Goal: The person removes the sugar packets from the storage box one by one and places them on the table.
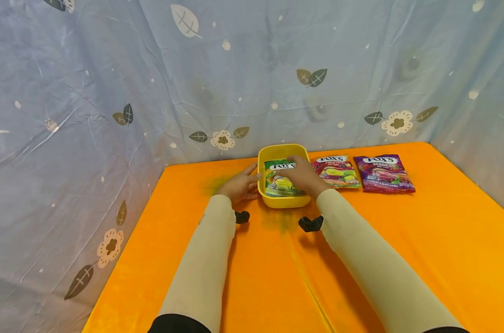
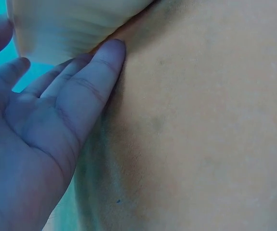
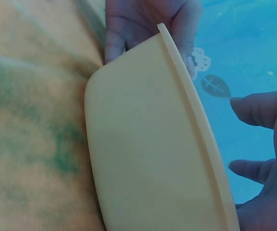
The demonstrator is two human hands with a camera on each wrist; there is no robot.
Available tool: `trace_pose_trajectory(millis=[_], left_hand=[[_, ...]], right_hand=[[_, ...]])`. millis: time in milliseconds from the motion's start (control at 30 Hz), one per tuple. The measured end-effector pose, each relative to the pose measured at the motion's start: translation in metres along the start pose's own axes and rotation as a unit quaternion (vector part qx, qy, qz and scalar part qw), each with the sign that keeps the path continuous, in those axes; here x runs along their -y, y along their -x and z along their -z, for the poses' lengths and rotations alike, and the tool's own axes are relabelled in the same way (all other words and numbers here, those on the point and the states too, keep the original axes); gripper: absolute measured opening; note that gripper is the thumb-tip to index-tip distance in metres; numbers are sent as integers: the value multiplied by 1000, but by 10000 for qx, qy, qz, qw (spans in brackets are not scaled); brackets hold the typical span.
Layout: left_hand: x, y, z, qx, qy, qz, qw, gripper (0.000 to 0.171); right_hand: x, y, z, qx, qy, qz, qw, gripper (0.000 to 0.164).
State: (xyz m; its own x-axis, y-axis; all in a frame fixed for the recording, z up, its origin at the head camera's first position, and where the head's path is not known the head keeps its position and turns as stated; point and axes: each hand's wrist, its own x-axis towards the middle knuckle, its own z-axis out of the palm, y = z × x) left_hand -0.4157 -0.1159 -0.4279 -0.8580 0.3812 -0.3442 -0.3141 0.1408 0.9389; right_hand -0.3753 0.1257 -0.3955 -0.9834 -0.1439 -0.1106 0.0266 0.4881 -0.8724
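A yellow plastic tub (image 1: pixel 285 202) stands on the orange cloth near the back wall. Inside it lies a green Fox's candy packet (image 1: pixel 280 184), its right side partly covered by my right hand (image 1: pixel 305 177). That hand is over the tub's right half; in the right wrist view its fingertips (image 3: pixel 256 113) show spread apart above the rim, with nothing seen between them. My left hand (image 1: pixel 240 186) is at the tub's left side, fingers extended. In the left wrist view the straight fingers (image 2: pixel 87 86) touch the tub's lower wall (image 2: pixel 66 29).
Right of the tub lie a red Fox's fruits packet (image 1: pixel 336 172) and a purple Fox's berries packet (image 1: pixel 383 174). The orange cloth (image 1: pixel 268 277) covers the table. A grey-blue curtain (image 1: pixel 256 60) with leaf and flower prints hangs behind and at both sides.
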Motion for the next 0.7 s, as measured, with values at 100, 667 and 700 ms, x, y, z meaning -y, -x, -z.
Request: trace_pose_trajectory(millis=[100, 667, 700], left_hand=[[-1, -1, -1, -8, 9, 14, 10000, 71], [-1, 1, 1, 109, 129, -21, 9999, 74], [-1, 1, 0, 109, 114, -25, 9999, 74]], right_hand=[[1, -1, 1, -20, -195, -232, 9995, 81], [-4, -2, 0, 591, -535, -195, 9966, 85], [-5, -2, 0, 565, -545, -175, 9968, 83]])
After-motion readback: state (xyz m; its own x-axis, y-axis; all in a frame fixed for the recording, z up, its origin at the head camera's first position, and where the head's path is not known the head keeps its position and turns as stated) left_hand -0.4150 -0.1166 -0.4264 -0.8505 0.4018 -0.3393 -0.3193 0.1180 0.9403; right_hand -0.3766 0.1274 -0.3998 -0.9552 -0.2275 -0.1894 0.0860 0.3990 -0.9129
